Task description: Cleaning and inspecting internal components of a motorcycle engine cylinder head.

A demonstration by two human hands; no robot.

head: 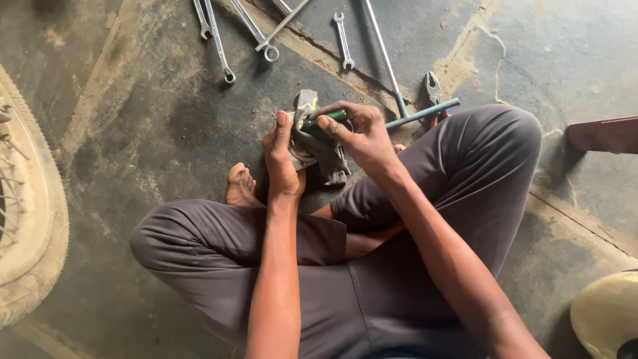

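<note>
Your left hand (282,156) grips the rag (318,143) closed to steady it, w/ right hand (355,133) fingers pinched on the green tool (325,118) for control.

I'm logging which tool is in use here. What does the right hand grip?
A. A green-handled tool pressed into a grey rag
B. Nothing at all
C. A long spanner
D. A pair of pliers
A: the right hand closes on a green-handled tool set against the grey rag that the left hand steadies, while the pliers and spanners lie untouched on the floor.
</note>
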